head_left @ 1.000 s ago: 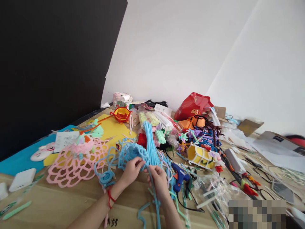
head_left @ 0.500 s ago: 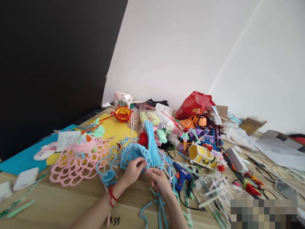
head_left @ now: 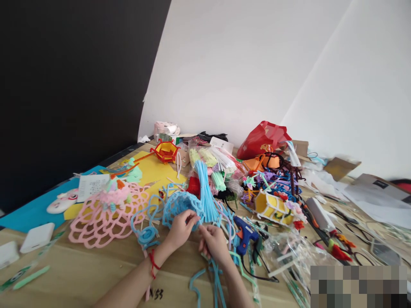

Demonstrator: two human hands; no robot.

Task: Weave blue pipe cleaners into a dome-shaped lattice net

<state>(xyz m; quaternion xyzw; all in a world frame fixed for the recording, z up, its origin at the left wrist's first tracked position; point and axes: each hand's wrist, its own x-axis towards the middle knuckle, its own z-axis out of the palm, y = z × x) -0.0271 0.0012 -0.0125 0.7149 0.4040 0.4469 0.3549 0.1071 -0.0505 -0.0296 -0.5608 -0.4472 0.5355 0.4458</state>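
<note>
A blue openwork basket of looped pipe cleaners (head_left: 175, 207) lies tilted in front of me. My left hand (head_left: 182, 229), with a red cord on its wrist, pinches the basket's near right rim. Just right of it, my right hand (head_left: 212, 243) has its fingers curled and thumb pressed in. What sits between those fingers is hidden. Behind the basket lies a fanned bundle of straight blue pipe cleaners (head_left: 206, 192). A coiled blue pipe cleaner (head_left: 147, 234) is left of my left hand, and loose blue strips (head_left: 217, 282) lie beneath my right wrist.
A blue glue gun (head_left: 246, 234) with a black cord lies close to my right hand. At left spreads a pink looped net (head_left: 96, 229). A yellow lantern-like piece (head_left: 272, 207), crinkled clear plastic (head_left: 298, 252) and a red bag (head_left: 263, 139) are at right.
My right hand has shifted slightly down, a little away from the left hand, and its fingers have curled more. My left hand stays at the basket rim. The whole view has moved slightly.
</note>
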